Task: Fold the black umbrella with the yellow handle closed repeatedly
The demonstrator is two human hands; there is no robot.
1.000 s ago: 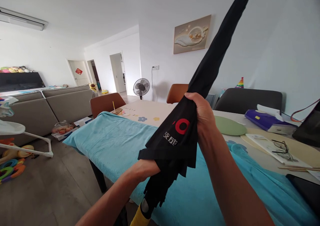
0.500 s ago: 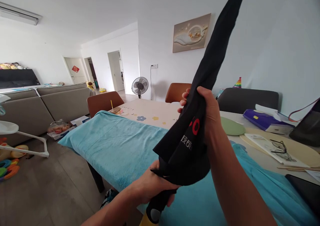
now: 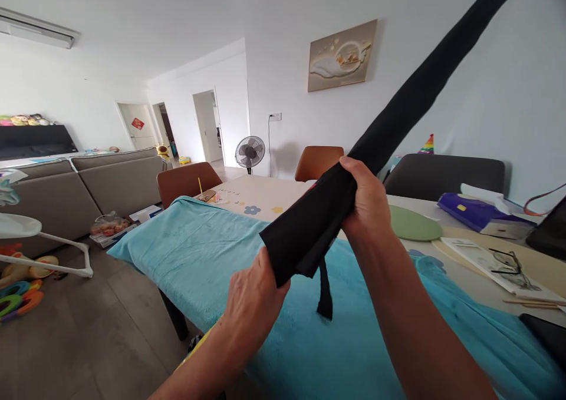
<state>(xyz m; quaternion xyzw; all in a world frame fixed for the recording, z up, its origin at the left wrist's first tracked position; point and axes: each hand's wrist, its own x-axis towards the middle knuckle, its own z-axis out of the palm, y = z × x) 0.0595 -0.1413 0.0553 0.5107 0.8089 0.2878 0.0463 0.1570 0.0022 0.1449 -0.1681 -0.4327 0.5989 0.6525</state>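
Note:
A long black umbrella (image 3: 398, 117) slants across the view, its canopy furled and its top running out at the upper right. My right hand (image 3: 367, 202) is wrapped round the middle of the folded cloth. Lower down, my left hand (image 3: 256, 300) is closed around the umbrella where the loose canopy edge flares; the handle there is mostly hidden, with a bit of yellow showing along my left forearm. A narrow black strap (image 3: 325, 297) dangles below the canopy. Under both hands lies a light blue blanket (image 3: 198, 258), spread over the table.
The table (image 3: 260, 191) has a flower-print top. At its right lie a green placemat (image 3: 413, 223), a purple package (image 3: 473, 211), glasses (image 3: 508, 264) and a dark device (image 3: 546, 341). Chairs (image 3: 190, 182) stand around it. A fan (image 3: 250, 152) and sofa (image 3: 119, 179) are behind.
The umbrella has tilted further right and turned, so its white lettering is out of sight and the strap shows. My left hand has risen; my right hand still grips the canopy.

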